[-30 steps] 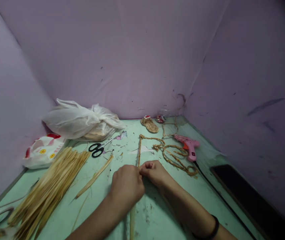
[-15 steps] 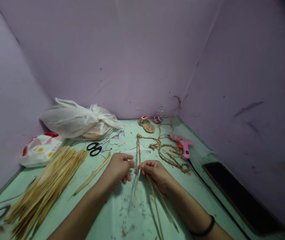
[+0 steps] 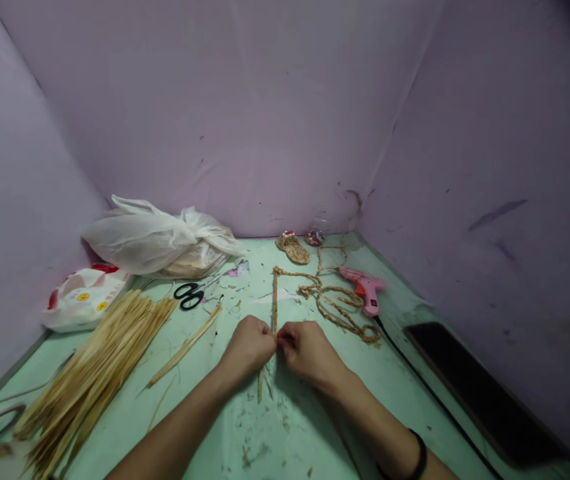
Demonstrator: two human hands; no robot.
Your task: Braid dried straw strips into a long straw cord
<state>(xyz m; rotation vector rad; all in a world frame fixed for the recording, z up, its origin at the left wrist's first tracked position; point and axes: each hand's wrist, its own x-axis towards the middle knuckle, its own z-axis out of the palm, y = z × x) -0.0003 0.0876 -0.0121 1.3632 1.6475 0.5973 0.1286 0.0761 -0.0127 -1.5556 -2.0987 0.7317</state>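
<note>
A braided straw cord runs toward me over the green table, its near end between my two hands. My left hand is closed at the end of the braid, fingertips pinched against it. Touching it from the other side, my right hand pinches the strands at the same spot. Loose strand ends poke out below the left hand. Farther right, the rest of the cord lies in loops. The exact crossing of strands is hidden by my fingers.
Left: a bundle of dry straw strips, black-handled scissors, a white plastic bag and a tissue pack. Right: a pink glue gun with a black cable and a dark flat slab. A small woven slipper lies at the back.
My left hand has moved right and closed on the braid's end beside my right hand. The right hand has turned over the strands, and the hanging ends have shifted left.
</note>
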